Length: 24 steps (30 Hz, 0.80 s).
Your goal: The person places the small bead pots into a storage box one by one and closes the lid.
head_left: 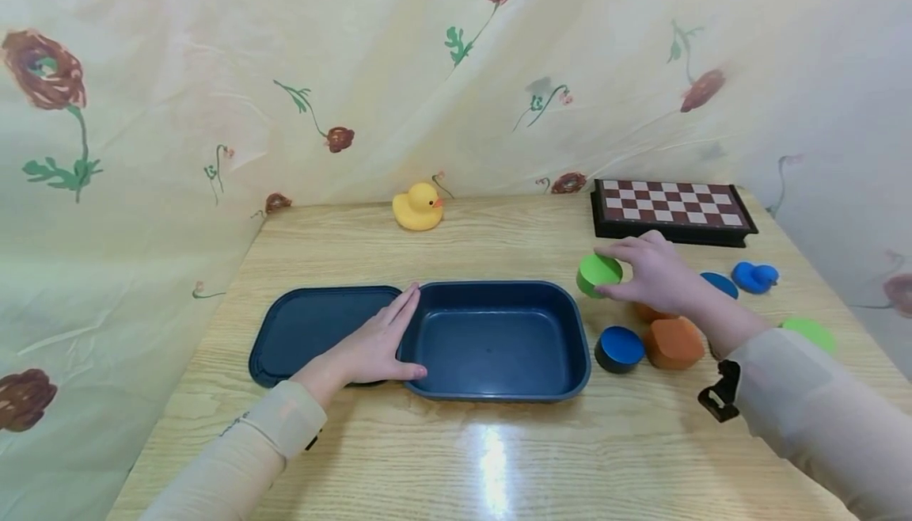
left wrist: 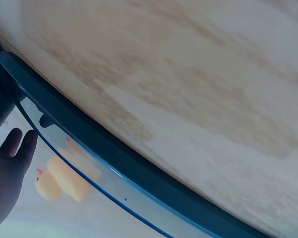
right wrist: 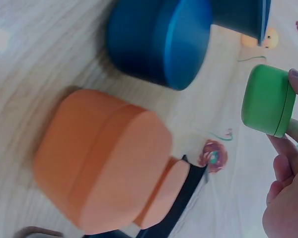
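"Light-green round plastic pot: where is it?"

"In the right hand, pinched between thumb and fingers, near the right rear corner of the open dark-blue rectangular plastic box."

"Left hand?"

"Fingers straight, thumb spread wide, at the box's left rim."

"Which step?"

"Carrying, I'd judge; the next move calls for a steady pinch, clear of the rim."

"Counts?"

"One box, one flat dark-blue plastic lid. Two blue round pieces, two orange angular pieces, a second green piece, some partly hidden. One yellow toy duck, one blue toy duck, one checkered board."
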Each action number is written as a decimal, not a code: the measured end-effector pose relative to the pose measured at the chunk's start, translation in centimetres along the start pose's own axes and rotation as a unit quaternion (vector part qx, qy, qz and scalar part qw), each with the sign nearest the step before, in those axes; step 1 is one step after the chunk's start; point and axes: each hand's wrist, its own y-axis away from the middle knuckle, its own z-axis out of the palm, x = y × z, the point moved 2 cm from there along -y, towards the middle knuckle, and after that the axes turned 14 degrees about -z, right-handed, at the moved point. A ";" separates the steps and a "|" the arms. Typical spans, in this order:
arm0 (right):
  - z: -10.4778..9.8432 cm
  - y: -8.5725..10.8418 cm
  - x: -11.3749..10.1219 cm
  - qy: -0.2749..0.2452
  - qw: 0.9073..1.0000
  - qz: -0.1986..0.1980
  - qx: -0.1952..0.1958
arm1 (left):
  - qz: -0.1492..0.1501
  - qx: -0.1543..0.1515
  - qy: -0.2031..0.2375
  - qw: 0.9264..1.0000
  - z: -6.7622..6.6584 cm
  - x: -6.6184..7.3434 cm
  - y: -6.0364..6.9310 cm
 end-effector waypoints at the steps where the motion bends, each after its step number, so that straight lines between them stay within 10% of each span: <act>1: -0.1 -0.2 -0.2 -0.008 1.000 0.003 -0.004 | 0.001 0.000 -0.001 1.000 0.0 0.0 0.0; 24: 1.3 -5.2 -5.9 -0.087 0.993 -0.073 -0.020 | 0.005 -0.001 0.005 1.000 -0.1 0.2 0.1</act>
